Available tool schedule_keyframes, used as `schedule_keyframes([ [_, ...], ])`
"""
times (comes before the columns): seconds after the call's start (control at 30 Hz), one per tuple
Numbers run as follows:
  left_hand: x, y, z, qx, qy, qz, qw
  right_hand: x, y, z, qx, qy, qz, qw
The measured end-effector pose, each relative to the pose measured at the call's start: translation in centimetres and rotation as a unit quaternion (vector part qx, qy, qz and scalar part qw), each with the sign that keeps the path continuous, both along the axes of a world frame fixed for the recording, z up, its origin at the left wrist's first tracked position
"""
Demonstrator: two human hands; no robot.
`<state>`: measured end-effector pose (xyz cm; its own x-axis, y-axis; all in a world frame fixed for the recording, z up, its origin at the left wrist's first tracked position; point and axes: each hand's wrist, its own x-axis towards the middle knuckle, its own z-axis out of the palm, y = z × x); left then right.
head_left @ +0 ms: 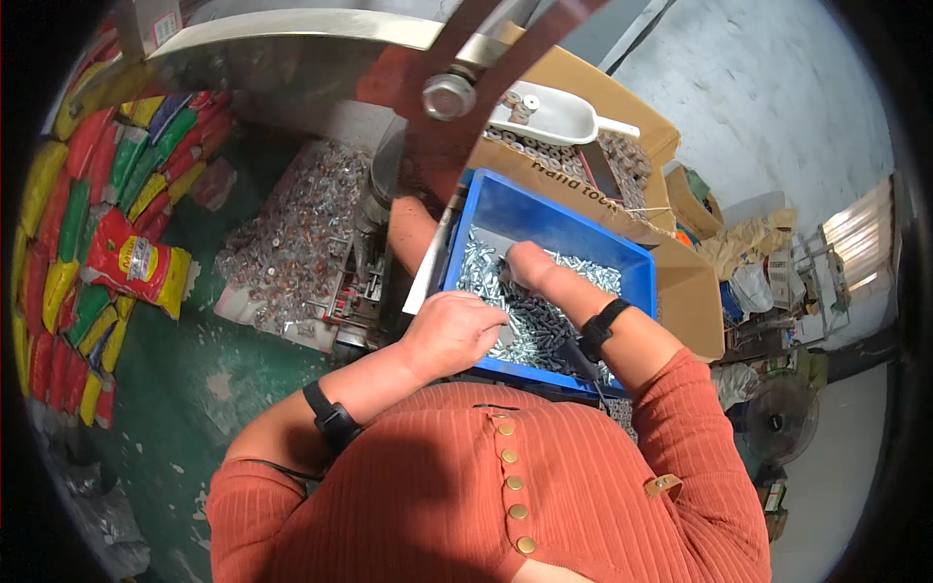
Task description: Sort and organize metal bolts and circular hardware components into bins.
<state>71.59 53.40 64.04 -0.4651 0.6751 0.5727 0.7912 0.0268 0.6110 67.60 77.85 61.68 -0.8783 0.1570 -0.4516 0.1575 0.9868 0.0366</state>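
Observation:
A blue plastic bin [583, 225] stands in front of me, with silver screw-like pieces [593, 275] and a heap of dark screw-like pieces [544, 325] in it. My left hand [454, 332] is over the bin's near left edge, its fingers curled together. What they hold, if anything, is hidden. Inside the bin, my right hand [530, 264] is closed and reaches among the silver pieces. Its fingertips are turned away, so I cannot make out what is in them. Dark bands circle both wrists.
A steel frame with a bolt [449, 96] hangs close above the bin. Behind it, a cardboard box [661, 131] holds round pieces and a white scoop [554, 119]. Small bagged parts [292, 253] lie at left, near stacked colourful packets [136, 257]. A fan [777, 418] stands at right.

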Motion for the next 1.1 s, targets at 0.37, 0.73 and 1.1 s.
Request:
schedule_keyframes([
  [0.37,-0.2,-0.5,-0.1,0.013,-0.002,-0.009,1.000,1.2,-0.5,4.7,-0.250,0.151,-0.024,0.956],
  [0.73,0.5,0.2,0.3,-0.057,0.033,-0.013,0.998,-0.3,-4.4,13.1,-0.593,0.287,-0.089,0.747],
  [1.1,1.3,0.2,1.5,-0.091,-0.024,0.061,0.994,35.0,21.5,3.8,-0.355,0.467,-0.474,0.656],
])
